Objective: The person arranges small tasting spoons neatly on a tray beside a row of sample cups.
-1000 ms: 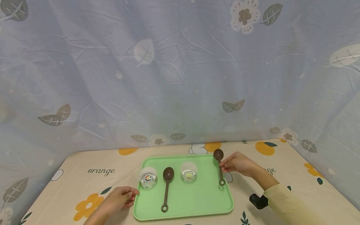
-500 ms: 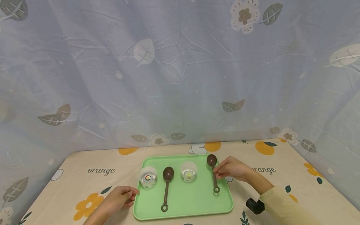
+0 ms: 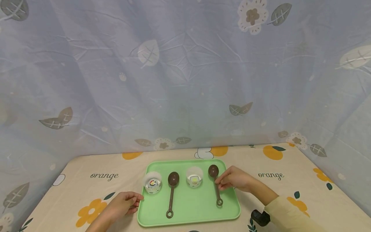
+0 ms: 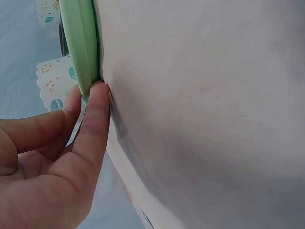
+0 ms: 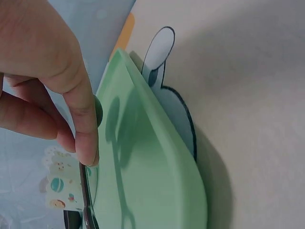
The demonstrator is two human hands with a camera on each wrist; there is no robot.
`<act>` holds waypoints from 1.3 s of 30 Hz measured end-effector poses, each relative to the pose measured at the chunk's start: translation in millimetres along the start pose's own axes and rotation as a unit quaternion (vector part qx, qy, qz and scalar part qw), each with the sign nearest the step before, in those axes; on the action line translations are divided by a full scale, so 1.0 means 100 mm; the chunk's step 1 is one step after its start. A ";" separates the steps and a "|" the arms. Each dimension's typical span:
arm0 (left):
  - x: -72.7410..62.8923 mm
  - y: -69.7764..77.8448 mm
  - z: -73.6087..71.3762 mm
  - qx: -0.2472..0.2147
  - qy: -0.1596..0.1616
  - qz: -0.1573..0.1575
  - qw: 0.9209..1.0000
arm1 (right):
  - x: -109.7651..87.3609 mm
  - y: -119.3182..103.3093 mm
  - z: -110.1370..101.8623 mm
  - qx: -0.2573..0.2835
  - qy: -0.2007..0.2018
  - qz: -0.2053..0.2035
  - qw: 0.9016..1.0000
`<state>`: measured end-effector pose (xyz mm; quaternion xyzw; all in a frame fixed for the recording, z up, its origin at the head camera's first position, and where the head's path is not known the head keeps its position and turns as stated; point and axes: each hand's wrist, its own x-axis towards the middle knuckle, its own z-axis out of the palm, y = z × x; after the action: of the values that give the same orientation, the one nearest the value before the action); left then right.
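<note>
My right hand (image 3: 234,178) pinches the handle of a dark brown spoon (image 3: 213,171) over the right part of a light green tray (image 3: 200,209). The right wrist view shows the spoon's shadow (image 5: 119,176) on the tray floor, apart from the spoon. A second brown spoon (image 3: 171,201) lies left of the middle, its bowl pointing away from me. At the tray's left edge, my left hand (image 3: 124,204) touches the outer rim (image 4: 86,43) with its fingertips. Two small white patterned cups stand in the tray: the left cup (image 3: 152,190) and the middle cup (image 3: 194,185), each with something coloured inside.
The tray rests on a cream cloth (image 3: 72,187) printed with oranges, flowers and lettering. Behind it hangs a pale blue leaf-patterned curtain (image 3: 185,96). A black device (image 3: 260,217) sits at my right wrist, by the sleeve (image 3: 287,214).
My right hand has carried its spoon left and toward me, from the tray's right edge to further inside. The left hand, the other spoon and the cups have stayed put.
</note>
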<state>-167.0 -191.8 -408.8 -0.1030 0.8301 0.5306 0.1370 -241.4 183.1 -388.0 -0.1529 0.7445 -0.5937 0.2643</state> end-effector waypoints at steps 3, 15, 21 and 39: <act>0.00 0.00 0.00 0.001 0.000 -0.001 1.000 | 0.00 0.01 0.03 0.003 -0.004 0.000 1.000; 0.02 0.00 0.00 0.006 -0.004 -0.006 1.000 | 0.01 0.05 0.13 0.009 -0.009 0.014 1.000; 0.01 0.00 0.00 0.001 -0.004 -0.006 1.000 | 0.01 0.07 0.15 0.019 -0.009 0.018 1.000; -0.02 0.01 0.00 -0.008 -0.001 -0.004 1.000 | -0.02 0.09 0.16 0.028 -0.010 0.023 0.999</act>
<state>-165.8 -191.6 -407.5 -0.1072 0.8252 0.5369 0.1392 -230.4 173.5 -398.6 -0.1348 0.7282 -0.6064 0.2896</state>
